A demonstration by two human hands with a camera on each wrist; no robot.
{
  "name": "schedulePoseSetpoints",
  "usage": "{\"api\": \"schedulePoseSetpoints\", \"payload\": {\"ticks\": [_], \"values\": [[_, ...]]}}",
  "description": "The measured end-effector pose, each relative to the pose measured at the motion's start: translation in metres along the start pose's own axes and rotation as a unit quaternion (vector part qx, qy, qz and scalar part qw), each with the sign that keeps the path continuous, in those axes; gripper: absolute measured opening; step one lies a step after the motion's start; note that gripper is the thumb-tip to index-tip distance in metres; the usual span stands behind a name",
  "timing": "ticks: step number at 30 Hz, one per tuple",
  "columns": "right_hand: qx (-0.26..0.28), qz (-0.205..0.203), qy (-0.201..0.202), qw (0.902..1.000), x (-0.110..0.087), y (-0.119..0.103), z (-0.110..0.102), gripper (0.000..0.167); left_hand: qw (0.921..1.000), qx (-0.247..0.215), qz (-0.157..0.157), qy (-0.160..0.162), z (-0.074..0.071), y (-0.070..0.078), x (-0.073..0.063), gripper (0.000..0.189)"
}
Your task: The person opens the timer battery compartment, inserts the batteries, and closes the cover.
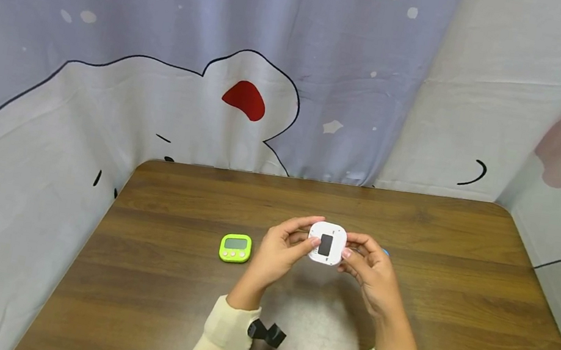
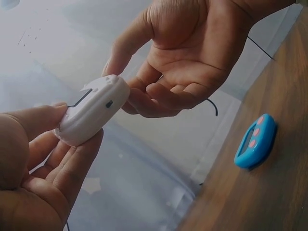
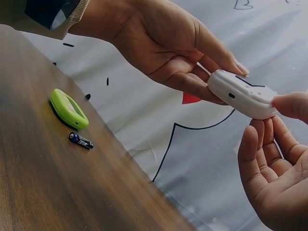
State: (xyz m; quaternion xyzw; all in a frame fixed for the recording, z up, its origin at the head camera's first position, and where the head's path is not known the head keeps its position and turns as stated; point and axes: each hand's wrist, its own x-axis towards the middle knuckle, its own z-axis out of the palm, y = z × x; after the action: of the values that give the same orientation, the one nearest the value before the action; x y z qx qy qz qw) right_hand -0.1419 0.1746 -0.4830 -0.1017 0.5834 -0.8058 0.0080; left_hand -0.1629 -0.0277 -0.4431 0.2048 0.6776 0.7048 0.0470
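Both hands hold a white rounded-square timer (image 1: 335, 252) above the table, its back facing up toward the head view. A dark rectangle (image 1: 325, 245) sits in the middle of that back. My left hand (image 1: 274, 255) pinches one side, thumb on the back and fingers beneath. On the opposite side my right hand (image 1: 379, 281) grips the edge between thumb and fingertips. The left wrist view shows a small dark slot (image 2: 109, 103) in the timer's side wall. The timer's front is hidden.
A green timer (image 1: 235, 248) lies screen up on the wooden table (image 1: 153, 302), left of the hands. Beside it is a small battery (image 3: 81, 140). A blue timer (image 2: 257, 142) with pink buttons rests on the right, mostly behind my right hand in the head view. Printed curtains (image 1: 174, 8) surround the table.
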Motion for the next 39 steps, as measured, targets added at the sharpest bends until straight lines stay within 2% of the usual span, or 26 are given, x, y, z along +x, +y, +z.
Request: {"api": "schedulePoseSetpoints", "payload": {"ticks": [9, 22, 27, 31, 39], "values": [[-0.025, -0.025, 0.007, 0.9993, 0.0015, -0.0003, 0.0025, 0.025, 0.9999, 0.011, 0.002, 0.007, -0.0009, -0.0015, 0.0004, 0.039], [-0.058, -0.036, 0.034, 0.9971, 0.0025, 0.0018, 0.0041, 0.030, 0.9972, 0.072, 0.004, 0.021, -0.0007, -0.0028, -0.0002, 0.037], [-0.071, -0.043, 0.044, 0.9955, 0.0030, 0.0032, 0.0040, 0.029, 0.9951, 0.098, 0.002, 0.014, 0.0000, -0.0007, -0.0015, 0.040], [-0.086, -0.058, 0.053, 0.9931, 0.0036, 0.0045, 0.0040, 0.027, 0.9919, 0.127, 0.000, 0.010, 0.0010, 0.0021, -0.0023, 0.042], [-0.116, -0.098, 0.054, 0.9870, 0.0046, 0.0066, 0.0071, 0.025, 0.9897, 0.142, -0.004, 0.015, 0.0048, 0.0059, -0.0026, 0.045]]}}
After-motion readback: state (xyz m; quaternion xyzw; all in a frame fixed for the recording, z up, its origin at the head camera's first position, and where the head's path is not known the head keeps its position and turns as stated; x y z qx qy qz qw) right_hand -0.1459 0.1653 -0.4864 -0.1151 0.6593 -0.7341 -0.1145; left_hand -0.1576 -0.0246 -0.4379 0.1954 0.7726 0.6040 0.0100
